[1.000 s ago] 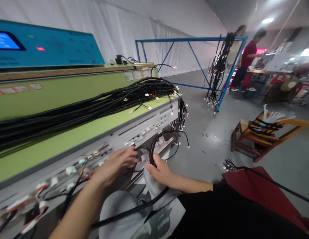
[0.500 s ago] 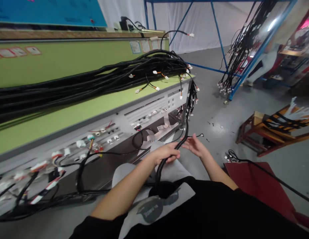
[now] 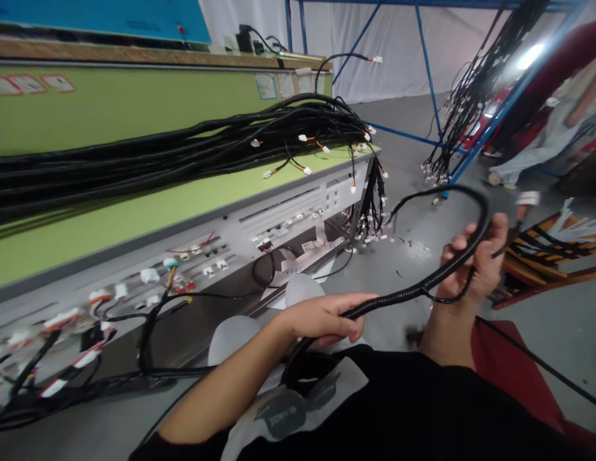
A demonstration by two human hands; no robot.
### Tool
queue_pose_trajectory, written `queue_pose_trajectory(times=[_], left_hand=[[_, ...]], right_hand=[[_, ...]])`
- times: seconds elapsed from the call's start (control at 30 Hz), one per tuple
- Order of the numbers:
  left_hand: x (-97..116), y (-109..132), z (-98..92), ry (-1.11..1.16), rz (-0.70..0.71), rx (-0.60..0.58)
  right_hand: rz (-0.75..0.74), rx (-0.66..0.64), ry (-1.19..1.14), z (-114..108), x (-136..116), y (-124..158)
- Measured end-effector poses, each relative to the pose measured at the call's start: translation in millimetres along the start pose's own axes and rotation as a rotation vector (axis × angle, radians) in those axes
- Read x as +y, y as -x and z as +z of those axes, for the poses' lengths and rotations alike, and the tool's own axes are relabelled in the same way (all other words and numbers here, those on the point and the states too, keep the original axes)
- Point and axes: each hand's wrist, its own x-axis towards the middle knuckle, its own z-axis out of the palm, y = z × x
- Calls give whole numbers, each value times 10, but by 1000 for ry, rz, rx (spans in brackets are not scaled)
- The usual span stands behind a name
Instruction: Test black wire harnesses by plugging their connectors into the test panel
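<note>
A black wire harness in corrugated tubing (image 3: 398, 297) stretches between my two hands above my lap. My left hand (image 3: 329, 317) is closed round its lower part, from which the tubing loops down toward my lap. To the right, my right hand (image 3: 475, 262) grips the harness where it bends upward, with fingers curled round it. Beyond that hand the tubing arcs back left to a thin end above the floor. A short branch with a white connector (image 3: 528, 198) sticks out behind the right fingers, somewhat blurred.
Long black harnesses (image 3: 182, 150) lie along the green bench (image 3: 221, 186). Its grey front panel (image 3: 288, 211) carries small connectors and wires. A blue rack (image 3: 427, 77) with hanging harnesses stands at back right, near another person's legs (image 3: 532, 147). A wooden stool (image 3: 557, 250) and red seat (image 3: 499, 358) are at right.
My right hand has moved right and up and closed on the harness, pulling it into a loop. My left hand keeps its hold, slightly lower. The person behind has shifted.
</note>
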Motion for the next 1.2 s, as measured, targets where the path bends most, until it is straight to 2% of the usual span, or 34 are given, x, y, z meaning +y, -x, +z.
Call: queue_pose_trajectory(times=[0.07,0.13,0.23,0.27,0.37,0.47,0.6,0.7,0.8,0.9,1.1,1.2], left_hand=[[-34,-5,-52,18,43,42],[-110,-10,-119,77,81,91],[-299,43,-232,223,101,167],[-378,82,-270,271,104,195],[-647,258,-379,392,94,276],[-954,479,-450,504,61,368],[-1354,739,-415,609,5,512],[-1570,859,-312,681,19,579],[-1699,917,-229,742,49,621],[-1762,941,-206,799,76,630],[-1764,978,-230,842,84,637],[-1728,990,-232,831,83,621]], right_hand=[[2,-21,104,-13,-85,-87],[168,-17,254,-113,82,-169],[445,51,512,-329,621,-177],[497,77,622,-378,818,-144],[500,78,823,-345,1308,-9],[487,-5,639,-15,1607,84],[632,-212,283,655,1919,218],[712,-409,208,1116,2153,422],[755,-611,210,1467,2330,642],[748,-772,218,1710,2425,797],[826,-780,222,1938,2528,925],[709,-844,389,1964,2611,958]])
